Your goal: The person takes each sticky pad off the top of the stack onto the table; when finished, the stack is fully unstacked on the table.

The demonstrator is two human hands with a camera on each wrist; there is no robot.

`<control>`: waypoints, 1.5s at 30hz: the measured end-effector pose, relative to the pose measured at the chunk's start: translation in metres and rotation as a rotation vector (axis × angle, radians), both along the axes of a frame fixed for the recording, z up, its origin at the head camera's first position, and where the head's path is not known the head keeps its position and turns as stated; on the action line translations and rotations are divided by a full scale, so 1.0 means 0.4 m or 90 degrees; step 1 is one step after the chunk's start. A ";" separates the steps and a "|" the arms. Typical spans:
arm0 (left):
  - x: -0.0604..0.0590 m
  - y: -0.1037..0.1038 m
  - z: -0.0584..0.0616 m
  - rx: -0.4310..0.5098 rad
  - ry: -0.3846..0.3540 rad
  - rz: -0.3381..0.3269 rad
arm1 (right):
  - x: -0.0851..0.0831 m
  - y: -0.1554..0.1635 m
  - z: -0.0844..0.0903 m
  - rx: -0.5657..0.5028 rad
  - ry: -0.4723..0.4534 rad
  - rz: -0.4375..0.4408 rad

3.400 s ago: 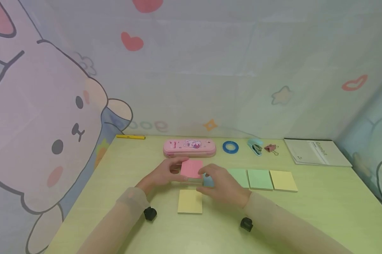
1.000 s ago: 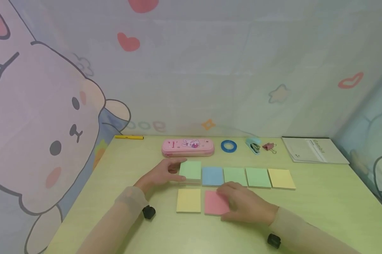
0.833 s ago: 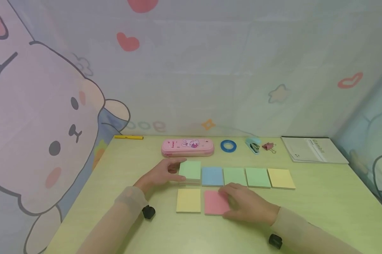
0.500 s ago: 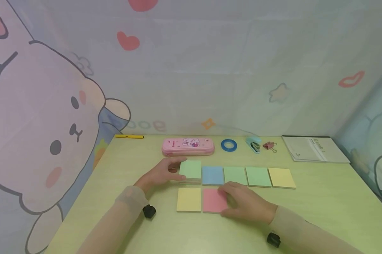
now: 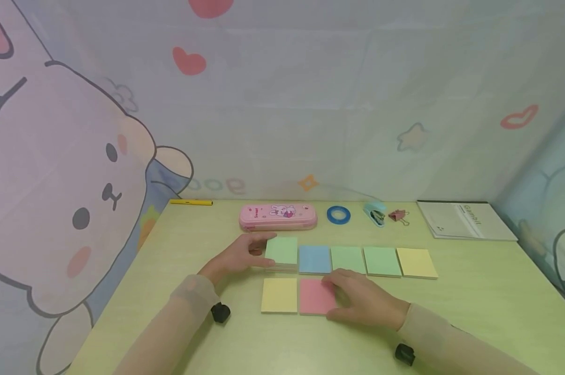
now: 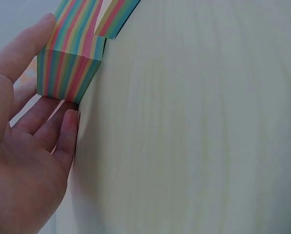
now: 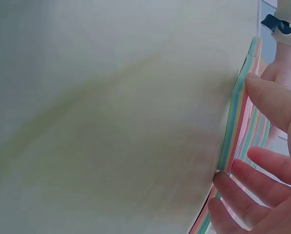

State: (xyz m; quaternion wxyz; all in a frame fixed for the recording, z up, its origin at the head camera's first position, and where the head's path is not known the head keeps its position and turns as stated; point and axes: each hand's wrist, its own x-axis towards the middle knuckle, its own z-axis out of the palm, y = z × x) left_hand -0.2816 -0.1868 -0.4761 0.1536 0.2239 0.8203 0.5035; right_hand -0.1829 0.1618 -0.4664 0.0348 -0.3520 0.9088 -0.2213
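Observation:
My left hand [image 5: 237, 255] holds a stack of sticky note pads [image 5: 281, 251] by its left side, thumb at the near edge and fingers at the far edge. The top pad is green, and the stack's striped sides [image 6: 70, 73] show in the left wrist view. Nearer the front, my right hand [image 5: 369, 299] grips a pink sticky note pad [image 5: 316, 297] at its right side between thumb and fingers. This pad lies flat on the table, just right of a yellow pad [image 5: 279, 296]. In the right wrist view, the thumb and fingers [image 7: 250, 200] touch the pad's edges.
Right of the stack runs a row: a blue pad [image 5: 315, 259], two green pads [image 5: 381, 261] and a yellow pad [image 5: 416, 262]. Behind stand a pink pencil case [image 5: 278, 216], blue tape roll [image 5: 339, 214], stapler [image 5: 375, 214], binder clip [image 5: 398, 216], notebook [image 5: 467, 220] and yellow pen [image 5: 191, 202].
The right hand has taken the pink pad off the stack, set it beside the yellow pad and slid it slightly left. Green now tops the stack; the left hand has stayed there.

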 end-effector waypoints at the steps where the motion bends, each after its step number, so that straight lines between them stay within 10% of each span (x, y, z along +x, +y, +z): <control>1: 0.000 -0.001 0.001 0.001 0.000 0.001 | 0.000 -0.001 0.001 0.000 -0.001 0.000; 26: 0.005 -0.015 -0.001 0.000 0.006 -0.004 | -0.012 -0.026 0.022 -0.036 0.059 0.006; 32: 0.001 -0.016 -0.020 0.022 -0.017 -0.015 | -0.058 -0.089 0.053 -0.106 0.083 0.023; 45: -0.001 -0.009 -0.002 0.047 -0.029 -0.052 | -0.182 -0.239 0.080 -0.007 0.010 0.022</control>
